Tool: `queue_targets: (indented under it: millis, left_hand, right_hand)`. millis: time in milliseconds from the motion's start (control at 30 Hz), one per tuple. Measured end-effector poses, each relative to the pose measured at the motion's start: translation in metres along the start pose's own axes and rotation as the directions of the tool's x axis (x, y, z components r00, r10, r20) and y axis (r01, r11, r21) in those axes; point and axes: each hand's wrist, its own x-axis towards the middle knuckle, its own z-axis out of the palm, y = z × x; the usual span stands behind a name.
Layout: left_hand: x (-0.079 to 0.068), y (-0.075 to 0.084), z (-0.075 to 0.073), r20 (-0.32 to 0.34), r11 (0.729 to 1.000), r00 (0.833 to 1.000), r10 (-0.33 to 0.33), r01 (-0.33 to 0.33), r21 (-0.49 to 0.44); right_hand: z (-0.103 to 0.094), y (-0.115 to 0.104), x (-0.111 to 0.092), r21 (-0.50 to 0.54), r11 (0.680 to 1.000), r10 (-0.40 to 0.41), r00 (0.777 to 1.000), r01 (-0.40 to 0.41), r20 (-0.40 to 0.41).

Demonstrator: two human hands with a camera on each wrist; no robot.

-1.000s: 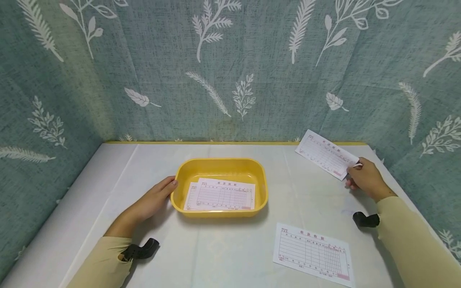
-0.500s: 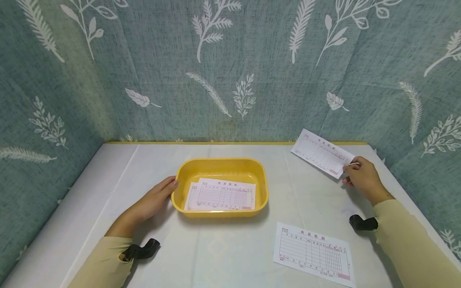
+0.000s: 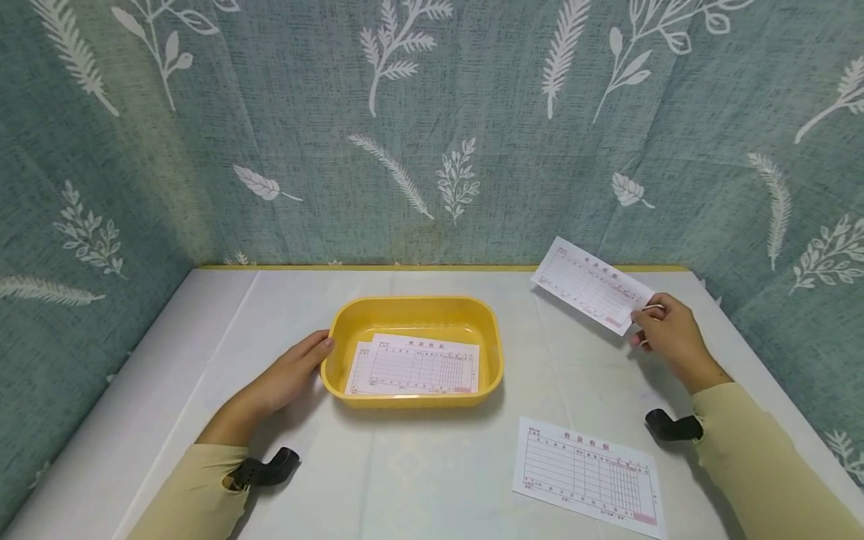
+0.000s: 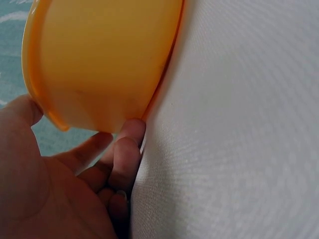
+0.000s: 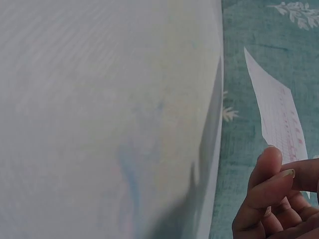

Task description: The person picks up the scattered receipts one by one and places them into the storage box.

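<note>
In the head view my left hand (image 3: pixel 290 373) holds the left end of a yellow plastic basin (image 3: pixel 412 401), the thumb at the rim and the fingertips low against the outer wall, as the left wrist view shows. Two printed receipt slips (image 3: pixel 421 365) lie overlapping inside the basin. My right hand (image 3: pixel 671 334) pinches another receipt slip (image 3: pixel 594 283) by its right end, between thumb and fingers. That slip is raised off the table and tilted, its far corner overlapping the curtain in view. A further receipt slip (image 3: pixel 587 476) lies flat at the front right.
A white-covered table (image 3: pixel 432 465) carries everything, with a yellow back edge (image 3: pixel 270 267). Green leaf-patterned cloth (image 3: pixel 297 135) stands at the back and both sides. A black wrist mount (image 3: pixel 266 469) sits on the left sleeve, another mount (image 3: pixel 673 426) on the right.
My right hand has moved left with the pinched slip, and the slip's far end has risen a little. The left hand, the basin and the other slips stay put.
</note>
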Motion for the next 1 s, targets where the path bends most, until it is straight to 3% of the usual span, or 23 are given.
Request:
queue_targets:
  millis: [1000]
  left_hand:
    - [0.000,-0.001,0.000,0.002,1.000,1.000,0.018,-0.018,-0.010]
  right_hand:
    - [0.023,-0.032,-0.018,0.144,0.985,-0.100,0.995,0.096,0.021]
